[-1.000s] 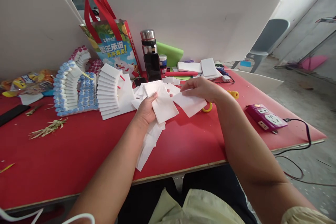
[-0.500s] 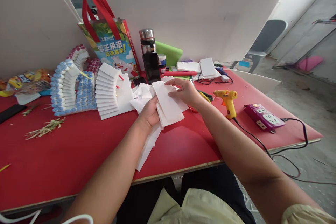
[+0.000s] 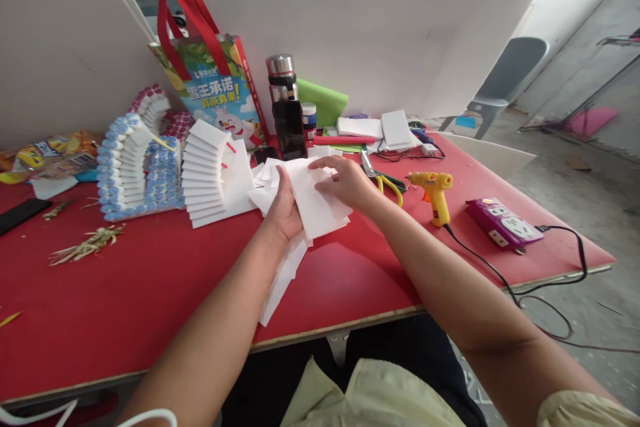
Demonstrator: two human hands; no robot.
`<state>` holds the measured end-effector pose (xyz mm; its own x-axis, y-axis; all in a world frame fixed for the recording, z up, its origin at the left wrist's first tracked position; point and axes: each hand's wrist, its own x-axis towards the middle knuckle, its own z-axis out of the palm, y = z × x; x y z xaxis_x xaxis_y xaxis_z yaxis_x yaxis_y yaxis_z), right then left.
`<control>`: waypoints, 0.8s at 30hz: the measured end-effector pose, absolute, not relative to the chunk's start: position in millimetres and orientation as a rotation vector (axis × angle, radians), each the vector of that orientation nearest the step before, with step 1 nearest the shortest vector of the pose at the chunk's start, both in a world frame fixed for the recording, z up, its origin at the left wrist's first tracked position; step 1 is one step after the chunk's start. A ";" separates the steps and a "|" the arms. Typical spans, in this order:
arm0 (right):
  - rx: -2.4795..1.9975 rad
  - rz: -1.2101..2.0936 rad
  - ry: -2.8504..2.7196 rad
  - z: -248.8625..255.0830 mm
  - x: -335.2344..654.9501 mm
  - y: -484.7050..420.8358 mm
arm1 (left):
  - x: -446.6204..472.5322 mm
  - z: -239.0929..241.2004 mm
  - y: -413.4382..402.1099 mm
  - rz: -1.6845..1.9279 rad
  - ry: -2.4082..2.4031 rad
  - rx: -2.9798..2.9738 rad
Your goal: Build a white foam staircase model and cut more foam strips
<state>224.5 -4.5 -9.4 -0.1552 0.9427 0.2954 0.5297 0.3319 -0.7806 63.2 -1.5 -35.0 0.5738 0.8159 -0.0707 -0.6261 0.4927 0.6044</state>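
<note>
My left hand (image 3: 285, 210) grips a small stack of white foam rectangles (image 3: 317, 210) from below, thumb along their left edge. My right hand (image 3: 347, 181) rests on top of the same stack, fingers curled onto the uppermost piece. More white pieces (image 3: 267, 180) lie scattered behind the hands, and long white strips (image 3: 283, 280) lie under my left wrist on the red table (image 3: 150, 293).
A fanned white foam model (image 3: 210, 173) and a blue-dotted one (image 3: 135, 170) stand at left. Yellow scissors (image 3: 385, 181), a yellow glue gun (image 3: 435, 193) and a purple power strip (image 3: 503, 227) lie at right. A printed bag (image 3: 215, 87), flask (image 3: 281, 77) and phone (image 3: 290, 128) stand behind.
My right hand brought a white piece in from the right and laid it on the stack in my left hand. Moving in, it uncovered the scissors and glue gun.
</note>
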 end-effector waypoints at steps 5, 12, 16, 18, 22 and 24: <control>-1.321 0.619 -1.841 -8.1 221.2 -8.3 | 65.0 -32.9 -3.2 0.898 0.418 0.567; -1.101 0.651 -1.723 -10.5 222.3 -1.8 | 65.6 -34.2 -4.1 0.919 0.537 0.537; -0.945 0.620 -1.542 -11.5 225.3 4.5 | 63.1 -32.9 -3.2 0.932 0.547 0.546; -0.959 0.435 -1.492 -7.8 225.8 1.6 | 59.3 -30.9 -0.4 0.932 0.515 0.577; -0.891 0.454 -1.689 7.1 224.5 -14.6 | 50.5 -25.4 8.1 1.111 0.495 0.660; -0.742 0.775 -2.022 13.2 221.7 -23.4 | 48.3 -22.7 10.6 1.239 0.535 0.680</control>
